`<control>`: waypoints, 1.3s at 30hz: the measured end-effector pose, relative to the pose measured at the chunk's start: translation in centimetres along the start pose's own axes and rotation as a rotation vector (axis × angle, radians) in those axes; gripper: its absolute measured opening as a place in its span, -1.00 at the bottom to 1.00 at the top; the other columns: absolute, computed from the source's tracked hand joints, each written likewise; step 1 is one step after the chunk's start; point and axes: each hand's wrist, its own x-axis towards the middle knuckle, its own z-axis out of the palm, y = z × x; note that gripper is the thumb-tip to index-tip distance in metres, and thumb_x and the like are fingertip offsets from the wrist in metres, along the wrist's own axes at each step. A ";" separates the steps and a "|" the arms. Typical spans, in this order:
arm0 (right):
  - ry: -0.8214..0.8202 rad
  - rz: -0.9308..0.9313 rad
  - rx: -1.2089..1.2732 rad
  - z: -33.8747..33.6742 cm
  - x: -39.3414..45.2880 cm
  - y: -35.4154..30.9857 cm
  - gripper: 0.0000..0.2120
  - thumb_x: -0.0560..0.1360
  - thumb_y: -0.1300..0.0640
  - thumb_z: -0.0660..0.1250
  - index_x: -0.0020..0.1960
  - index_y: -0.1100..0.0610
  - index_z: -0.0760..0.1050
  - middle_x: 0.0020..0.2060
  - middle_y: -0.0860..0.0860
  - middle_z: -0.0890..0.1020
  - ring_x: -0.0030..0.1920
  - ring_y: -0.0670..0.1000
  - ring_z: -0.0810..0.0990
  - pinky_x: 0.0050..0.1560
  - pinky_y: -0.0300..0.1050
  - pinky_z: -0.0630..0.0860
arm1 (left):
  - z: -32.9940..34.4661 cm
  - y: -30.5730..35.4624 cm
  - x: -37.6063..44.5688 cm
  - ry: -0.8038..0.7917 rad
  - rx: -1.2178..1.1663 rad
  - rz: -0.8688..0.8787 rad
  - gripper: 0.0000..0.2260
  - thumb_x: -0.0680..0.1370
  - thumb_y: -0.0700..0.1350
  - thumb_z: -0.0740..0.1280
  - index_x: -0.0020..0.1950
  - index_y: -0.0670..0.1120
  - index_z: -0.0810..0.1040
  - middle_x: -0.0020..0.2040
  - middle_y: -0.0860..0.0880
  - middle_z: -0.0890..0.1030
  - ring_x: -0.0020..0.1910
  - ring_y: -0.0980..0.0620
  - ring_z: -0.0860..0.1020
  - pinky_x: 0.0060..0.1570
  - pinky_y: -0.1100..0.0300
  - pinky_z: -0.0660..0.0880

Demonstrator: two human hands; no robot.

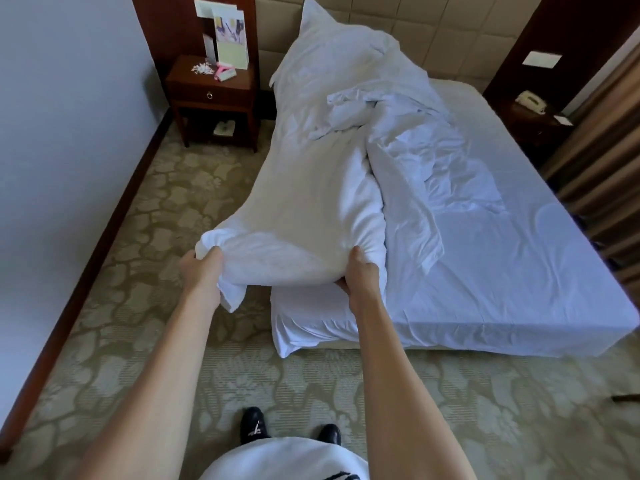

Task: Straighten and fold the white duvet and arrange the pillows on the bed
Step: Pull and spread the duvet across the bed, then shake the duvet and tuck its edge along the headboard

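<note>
At the far left, a dark wooden nightstand [212, 95] stands against the wall beside the bed, its tabletop carrying upright cards [227, 36], a pink item and some small white pieces too small to identify. On the patterned carpet [138, 237] below, the left hand [201, 268] is clenched around the near left corner of the white duvet [311, 202], fingers buried in the cloth, with a loose tail of fabric hanging beneath the wrist. The duvet runs in a long bunched strip from that corner up the left side of the bed [519, 271] toward the padded headboard, rumpled and twisted about halfway up. The right hand [360, 275] grips the duvet's near edge further right, thumb on top and fingers curled underneath, lifting the end clear of the mattress corner. At the head of the bed a pillow [322, 39] leans upright against the headboard, its lower part merging with the duvet so that the border between them is hard to make out. To the right lies bare fitted sheet. At the far right, a telephone [531, 101] sits on a second nightstand, partly cut off by striped curtains [602, 161].
</note>
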 end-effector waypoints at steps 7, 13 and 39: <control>-0.395 0.111 -0.295 -4.5 1.8 1.6 -0.85 0.60 0.23 0.22 0.03 0.22 0.57 -0.12 0.14 0.62 -0.16 0.09 0.62 -0.06 -0.04 0.61 | 3.3 -4.4 -1.1 0.043 0.258 0.126 -0.54 0.48 -0.29 0.24 0.38 -0.12 0.43 0.24 -0.09 0.54 0.18 -0.11 0.53 0.12 0.04 0.49; -0.387 0.132 -0.265 -10.0 3.6 2.0 -0.88 0.60 0.24 0.25 0.07 0.25 0.53 -0.26 0.11 0.63 -0.32 0.01 0.59 -0.20 -0.18 0.55 | 9.2 -7.5 -4.5 -0.113 0.364 0.162 -0.91 0.52 -0.23 0.34 -0.05 -0.18 0.63 -0.20 -0.09 0.63 -0.14 -0.07 0.59 -0.22 0.21 0.45; -0.021 0.040 -0.602 -21.4 31.1 -6.9 -0.81 0.53 0.28 0.20 -0.03 0.27 0.59 -0.30 0.11 0.66 -0.39 -0.03 0.60 -0.26 -0.18 0.58 | 39.6 -11.8 -0.8 -0.516 0.753 0.159 -0.82 0.50 -0.18 0.24 -0.10 -0.28 0.57 -0.14 -0.22 0.66 -0.12 -0.20 0.64 -0.14 0.01 0.57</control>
